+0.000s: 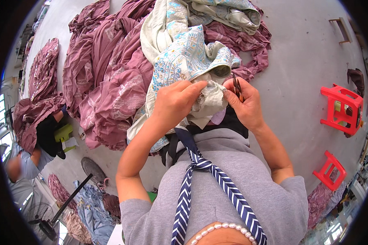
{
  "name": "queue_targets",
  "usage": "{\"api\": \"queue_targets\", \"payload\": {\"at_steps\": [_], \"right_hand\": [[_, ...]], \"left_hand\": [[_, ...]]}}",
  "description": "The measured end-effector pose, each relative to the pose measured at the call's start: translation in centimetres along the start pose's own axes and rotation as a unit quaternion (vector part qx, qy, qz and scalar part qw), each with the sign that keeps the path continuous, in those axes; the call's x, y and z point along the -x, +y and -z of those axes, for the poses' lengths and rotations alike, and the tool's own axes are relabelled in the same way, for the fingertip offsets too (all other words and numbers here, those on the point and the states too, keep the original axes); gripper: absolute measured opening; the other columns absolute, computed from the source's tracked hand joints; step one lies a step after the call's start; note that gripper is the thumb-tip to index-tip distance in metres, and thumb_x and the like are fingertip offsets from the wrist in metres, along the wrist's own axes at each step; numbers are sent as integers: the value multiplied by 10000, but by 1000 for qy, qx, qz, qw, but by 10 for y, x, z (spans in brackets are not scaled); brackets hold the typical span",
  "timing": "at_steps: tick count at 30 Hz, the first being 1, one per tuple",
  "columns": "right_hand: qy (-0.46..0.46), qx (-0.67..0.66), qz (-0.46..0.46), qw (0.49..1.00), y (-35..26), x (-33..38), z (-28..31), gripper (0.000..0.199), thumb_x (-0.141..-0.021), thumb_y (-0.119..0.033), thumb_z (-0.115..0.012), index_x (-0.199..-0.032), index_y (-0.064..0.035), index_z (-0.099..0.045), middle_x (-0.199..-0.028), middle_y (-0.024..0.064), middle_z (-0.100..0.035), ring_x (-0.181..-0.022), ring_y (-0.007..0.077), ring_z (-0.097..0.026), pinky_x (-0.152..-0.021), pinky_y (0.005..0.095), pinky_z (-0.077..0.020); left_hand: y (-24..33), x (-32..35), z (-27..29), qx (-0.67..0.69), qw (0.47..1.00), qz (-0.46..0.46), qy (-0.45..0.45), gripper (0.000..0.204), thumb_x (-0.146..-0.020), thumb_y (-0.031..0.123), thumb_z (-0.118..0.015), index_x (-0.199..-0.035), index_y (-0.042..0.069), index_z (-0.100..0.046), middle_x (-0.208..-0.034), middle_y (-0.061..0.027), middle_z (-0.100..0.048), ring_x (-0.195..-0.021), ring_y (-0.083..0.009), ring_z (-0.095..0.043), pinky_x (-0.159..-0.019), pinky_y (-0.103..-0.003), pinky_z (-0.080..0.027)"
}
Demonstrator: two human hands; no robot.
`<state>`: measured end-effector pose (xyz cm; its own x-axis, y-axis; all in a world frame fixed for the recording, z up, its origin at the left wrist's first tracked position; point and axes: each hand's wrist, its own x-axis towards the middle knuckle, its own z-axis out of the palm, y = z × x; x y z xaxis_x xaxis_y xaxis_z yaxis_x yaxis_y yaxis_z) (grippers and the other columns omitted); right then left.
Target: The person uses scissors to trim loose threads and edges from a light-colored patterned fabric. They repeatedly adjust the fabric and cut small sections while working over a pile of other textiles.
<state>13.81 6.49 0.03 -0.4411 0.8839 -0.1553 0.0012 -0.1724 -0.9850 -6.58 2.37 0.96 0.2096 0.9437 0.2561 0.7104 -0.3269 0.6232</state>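
Across my lap and up over the pile ahead lies a cream fabric (182,57) with blue and gold embroidery. My left hand (173,102) is closed on its crumpled plain edge (210,100), thumb and fingers pinching the cloth. On the other side of that edge is my right hand (247,104), curled around dark thread snips (236,87) with a bit of orange near the grip. The blades point away from me. The right thumb and fingertip also meet the fabric's frayed edge. The snips' handles are mostly hidden in the palm.
Mauve patterned fabric (106,77) is heaped on the grey floor (290,53). Red plastic stools (342,108) stand at the right. At the left another person (32,163) sits with mauve cloth, near a green stool (64,134). A fan (45,224) and blue cloth (94,208) lie lower left.
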Motion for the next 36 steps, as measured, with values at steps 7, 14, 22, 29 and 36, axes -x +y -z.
{"api": "queue_targets", "payload": {"at_steps": [7, 14, 22, 29, 36], "right_hand": [[8, 128, 65, 990, 5, -1, 2, 119, -858, -81, -644, -844, -18, -544, -606, -24, -467, -545, 26, -350, -472, 202, -305], [-2, 99, 70, 993, -1, -7, -4, 110, -860, -80, -641, -853, -23, -547, -613, -33, -469, -553, 22, -352, -475, 199, -303], [-16, 73, 67, 995, -2, -8, -8, 99, -873, -82, -629, -877, -19, -553, -671, -50, -506, -607, 2, -396, -510, 168, -322], [-32, 4, 35, 999, -2, -8, -8, 81, -892, -83, -606, -883, -37, -540, -694, -80, -461, -604, -12, -361, -517, 149, -282], [-3, 21, 32, 999, 1, -16, 5, 81, -884, -77, -614, -888, -20, -557, -684, -89, -454, -587, -19, -346, -500, 148, -265]], "left_hand": [[-14, -2, 18, -78, 987, -68, 123, 201, -719, -47, -665, -907, 23, -650, -761, -105, -641, -660, -247, -631, -555, -303, -485], [-7, 11, 11, 118, 971, 141, 155, 119, -788, -8, -664, -904, 19, -656, -782, -87, -660, -652, -145, -620, -593, -248, -484], [8, 22, 11, 275, 900, 242, 237, 211, -839, 15, -626, -1048, 31, -598, -806, -17, -603, -668, -52, -539, -618, -206, -447], [22, 16, 5, 178, 961, 176, 114, 261, -698, 55, -695, -950, 39, -628, -814, -64, -585, -655, -134, -539, -571, -249, -426], [10, 9, 7, 171, 957, 165, 167, 135, -765, -15, -650, -896, 16, -639, -817, -78, -647, -647, -141, -573, -584, -242, -447]]}}
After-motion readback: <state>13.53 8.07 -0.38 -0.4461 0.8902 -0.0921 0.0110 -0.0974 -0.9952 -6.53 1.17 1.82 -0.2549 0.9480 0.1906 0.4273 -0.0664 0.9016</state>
